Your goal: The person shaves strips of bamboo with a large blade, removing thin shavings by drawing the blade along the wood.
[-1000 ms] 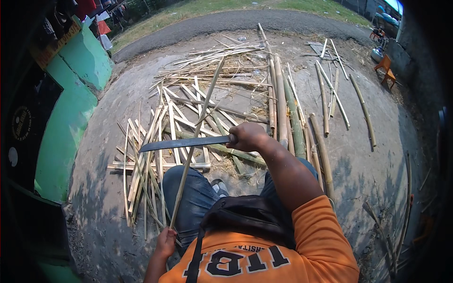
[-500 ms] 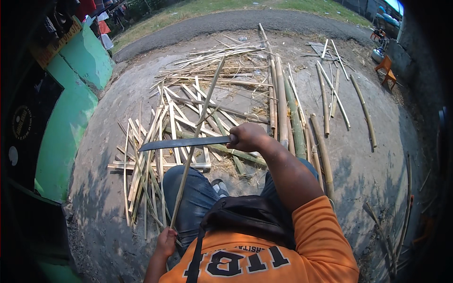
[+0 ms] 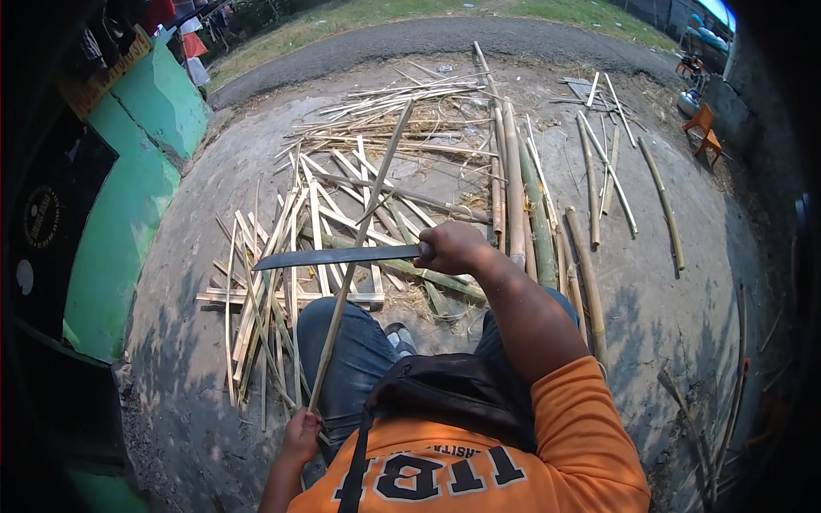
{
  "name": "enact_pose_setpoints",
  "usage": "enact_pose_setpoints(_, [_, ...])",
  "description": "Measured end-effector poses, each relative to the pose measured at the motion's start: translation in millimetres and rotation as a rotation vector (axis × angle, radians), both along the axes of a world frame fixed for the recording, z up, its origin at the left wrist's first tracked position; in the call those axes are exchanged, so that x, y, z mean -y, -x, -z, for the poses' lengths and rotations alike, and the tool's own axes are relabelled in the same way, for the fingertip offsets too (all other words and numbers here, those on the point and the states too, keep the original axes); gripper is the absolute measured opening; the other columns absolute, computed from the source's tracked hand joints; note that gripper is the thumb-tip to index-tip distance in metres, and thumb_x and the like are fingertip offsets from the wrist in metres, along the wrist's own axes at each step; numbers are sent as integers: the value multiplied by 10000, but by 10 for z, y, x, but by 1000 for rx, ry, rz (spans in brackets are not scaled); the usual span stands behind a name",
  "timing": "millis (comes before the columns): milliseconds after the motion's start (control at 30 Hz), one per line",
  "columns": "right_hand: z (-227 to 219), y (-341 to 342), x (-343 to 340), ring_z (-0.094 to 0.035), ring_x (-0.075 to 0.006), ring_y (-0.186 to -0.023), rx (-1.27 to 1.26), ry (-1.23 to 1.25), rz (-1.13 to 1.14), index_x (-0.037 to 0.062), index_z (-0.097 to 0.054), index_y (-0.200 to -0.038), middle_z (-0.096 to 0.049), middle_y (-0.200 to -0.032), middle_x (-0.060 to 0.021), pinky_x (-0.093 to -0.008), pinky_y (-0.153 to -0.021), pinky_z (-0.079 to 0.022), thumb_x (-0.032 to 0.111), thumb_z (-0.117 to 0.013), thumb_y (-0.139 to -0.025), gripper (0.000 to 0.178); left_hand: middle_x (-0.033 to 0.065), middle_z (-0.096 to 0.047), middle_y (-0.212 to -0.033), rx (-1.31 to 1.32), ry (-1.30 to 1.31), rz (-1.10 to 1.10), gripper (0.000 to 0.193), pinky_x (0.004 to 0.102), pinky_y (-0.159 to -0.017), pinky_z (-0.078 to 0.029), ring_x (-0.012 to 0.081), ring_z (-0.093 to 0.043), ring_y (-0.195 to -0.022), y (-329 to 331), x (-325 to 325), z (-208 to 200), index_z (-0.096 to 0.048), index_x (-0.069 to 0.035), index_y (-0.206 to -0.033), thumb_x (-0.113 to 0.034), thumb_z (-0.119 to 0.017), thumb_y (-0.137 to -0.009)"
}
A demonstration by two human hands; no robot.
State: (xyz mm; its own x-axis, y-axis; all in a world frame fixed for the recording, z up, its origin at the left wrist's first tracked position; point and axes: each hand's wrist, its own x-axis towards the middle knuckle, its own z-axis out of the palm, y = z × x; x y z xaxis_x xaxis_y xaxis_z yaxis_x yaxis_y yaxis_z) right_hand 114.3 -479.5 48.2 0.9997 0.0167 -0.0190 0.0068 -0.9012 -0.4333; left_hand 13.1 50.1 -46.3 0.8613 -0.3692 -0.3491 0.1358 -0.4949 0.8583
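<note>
Head view: grey concrete ground [image 3: 650, 342] fills most of it, asphalt road [image 3: 385, 50] curving across the top, green wall [image 3: 103, 274] along the L side. Poles [image 3: 515, 188] of bamboo, tan and green, lie just R of centre, pointing away; a few others sit well apart, farther R. Strip pile [image 3: 318, 231], split pale pcs crisscrossed, is L of centre in front of the knees, w/ more strips spread beyond it. Person's orange shirt [image 3: 590, 427] takes the bottom edge, black bag [image 3: 453, 393] across the waist, blue jeans [image 3: 355, 350] bent at the knees. Long bamboo stick [image 3: 363, 224] slants from beside the L thigh up & slightly R, over the pile. Machete [image 3: 312, 257] lies approx. level across it, blade tip L; can't tell if the edge touches. R grip [image 3: 455, 248] is clenched round the machete handle, mostly hiding it. L grip [image 3: 301, 434], low by the L thigh, grasps the stick's near end. Shoe [image 3: 399, 338], partly hidden, shows btwn the knees.
</note>
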Motion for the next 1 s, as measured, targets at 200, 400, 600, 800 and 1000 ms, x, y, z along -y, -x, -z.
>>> enact_pose_setpoints(200, [-3, 7, 0, -721, -353, -922, -15, 0, 0, 163, -770, -1003, -752, -929, -124, -479, -819, -570, 454, -744, -877, 317, -32, -426, -656, 52, -35, 0, 636, 244, -526, -299, 60, -386, -570, 10, 18, -36, -558, -26, -1020, -654, -461, -1050])
enact_pose_setpoints(400, [-4, -10, -9, -721, -351, -945, -50, -4, 11, 173, -768, -1034, -754, -961, -126, -478, -830, -572, 452, -731, -887, 318, -34, -442, -655, 58, -45, 9, 644, 236, -530, -312, 55, -403, -575, 7, 58, -116, -569, -26, -1027, -661, -463, -1047])
enact_pose_setpoints(600, [16, -28, -10, -721, -352, -947, -47, -3, -2, 175, -766, -1041, -754, -965, -126, -479, -831, -575, 459, -723, -893, 323, -38, -442, -656, 122, -77, 29, 670, 236, -537, -321, 56, -404, -574, -3, 16, -58, -578, -29, -1046, -687, -451, -1036])
enact_pose_setpoints(800, [26, -24, -21, -723, -346, -950, -55, 12, 12, 180, -764, -1041, -756, -973, -116, -473, -828, -578, 468, -726, -891, 326, -35, -467, -684, 109, -99, 24, 661, 239, -545, -330, 61, -417, -579, -3, 40, -79, -581, -29, -1053, -675, -441, -1043])
enact_pose_setpoints(1000, [-14, -30, -63, -729, -327, -961, -73, 73, 43, 193, -764, -1043, -760, -994, -101, -465, -837, -587, 480, -715, -896, 326, -16, -501, -701, 140, -237, 19, 641, 263, -555, -403, 82, -470, -587, -36, -16, -93, -580, -47, -1075, -667, -419, -1054])
